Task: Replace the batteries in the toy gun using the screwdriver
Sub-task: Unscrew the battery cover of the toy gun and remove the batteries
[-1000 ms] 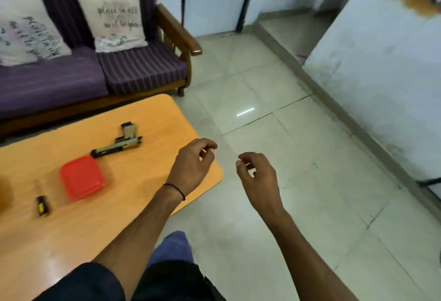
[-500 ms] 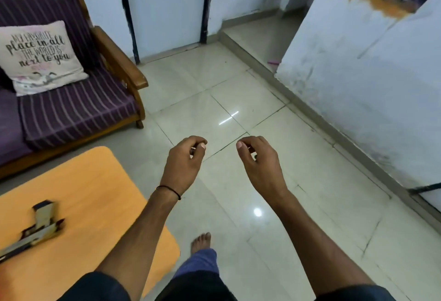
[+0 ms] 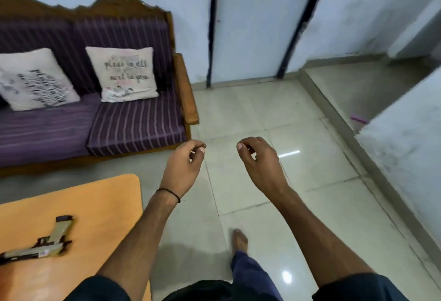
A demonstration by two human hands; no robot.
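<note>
Preparation stage: left hand [image 3: 185, 164] and right hand [image 3: 261, 165] are hovering empty, fingers loosely curled, at frame centre, while the toy gun [image 3: 40, 248] is lying untouched on the desk [image 3: 100, 202] at lower left, probably awaiting a reach.

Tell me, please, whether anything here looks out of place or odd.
Only a small pink object lying loose on the floor beside the white wall on the right; what it is cannot be told. The toy gun lies flat on the orange table, and nothing looks spilled or broken.
</note>
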